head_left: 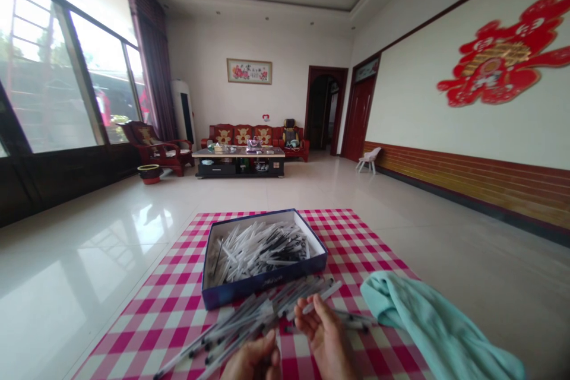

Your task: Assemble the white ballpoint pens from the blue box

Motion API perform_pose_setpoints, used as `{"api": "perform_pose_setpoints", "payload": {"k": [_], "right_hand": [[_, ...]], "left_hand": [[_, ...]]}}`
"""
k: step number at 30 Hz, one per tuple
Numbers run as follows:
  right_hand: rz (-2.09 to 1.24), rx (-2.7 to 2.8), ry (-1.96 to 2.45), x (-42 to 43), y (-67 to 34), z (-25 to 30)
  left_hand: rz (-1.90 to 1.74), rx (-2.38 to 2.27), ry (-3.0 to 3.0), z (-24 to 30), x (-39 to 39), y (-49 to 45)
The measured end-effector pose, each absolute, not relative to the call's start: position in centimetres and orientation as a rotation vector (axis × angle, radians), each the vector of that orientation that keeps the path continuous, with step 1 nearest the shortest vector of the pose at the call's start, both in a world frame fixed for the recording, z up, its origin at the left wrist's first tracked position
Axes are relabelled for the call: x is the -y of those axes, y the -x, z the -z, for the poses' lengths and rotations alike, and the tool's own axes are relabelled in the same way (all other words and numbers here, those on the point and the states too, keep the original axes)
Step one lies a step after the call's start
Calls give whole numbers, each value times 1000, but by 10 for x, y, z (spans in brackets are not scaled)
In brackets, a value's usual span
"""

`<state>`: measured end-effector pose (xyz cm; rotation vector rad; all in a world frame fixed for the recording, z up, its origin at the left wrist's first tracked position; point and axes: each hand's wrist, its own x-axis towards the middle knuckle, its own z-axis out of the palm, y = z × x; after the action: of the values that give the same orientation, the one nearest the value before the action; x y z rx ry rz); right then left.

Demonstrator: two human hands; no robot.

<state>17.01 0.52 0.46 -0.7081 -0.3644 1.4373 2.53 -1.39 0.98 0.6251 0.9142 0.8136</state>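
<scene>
My right hand [327, 335] is at the bottom centre, its fingers pinched on a clear pen [321, 297] that points up to the right. My left hand [253, 359] is beside it at the frame's lower edge, fingers curled round something thin that I cannot make out. Just in front of both hands lies a loose pile of pens [240, 323] on the red-and-white checked cloth [155, 314]. Beyond the pile stands a blue cardboard box [262, 285] filled with several more clear pens.
A light teal cloth [427, 323] lies on the checked cloth to the right of my hands. Glossy tiled floor [89, 249] surrounds the table. At the far end are a coffee table [239, 160], a red sofa [249, 133] and an armchair [154, 145].
</scene>
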Motion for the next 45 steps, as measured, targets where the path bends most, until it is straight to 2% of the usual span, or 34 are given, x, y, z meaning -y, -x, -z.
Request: {"api": "perform_pose_setpoints", "payload": {"k": [13, 20, 24, 29, 32, 38, 45], "right_hand": [[-1484, 906, 742, 2, -162, 1], [-1291, 1206, 911, 10, -159, -13], [-1374, 1168, 850, 7, -158, -9], [-1440, 1058, 778, 2, -157, -1], [-1429, 1094, 790, 0, -156, 2], [-1459, 1063, 785, -1, -155, 4], [-1487, 1023, 777, 2, -157, -4]], "left_hand": [[-972, -818, -798, -19, 12, -28], [-907, -880, -1052, -18, 12, -26], [-862, -1154, -1572, -34, 13, -20], [-1021, -1836, -2026, -63, -16, 5], [-820, -2245, -2064, -83, -48, 25], [-655, -2360, -2030, -99, -85, 46], [-676, -2237, -2152, -94, -58, 40]]}}
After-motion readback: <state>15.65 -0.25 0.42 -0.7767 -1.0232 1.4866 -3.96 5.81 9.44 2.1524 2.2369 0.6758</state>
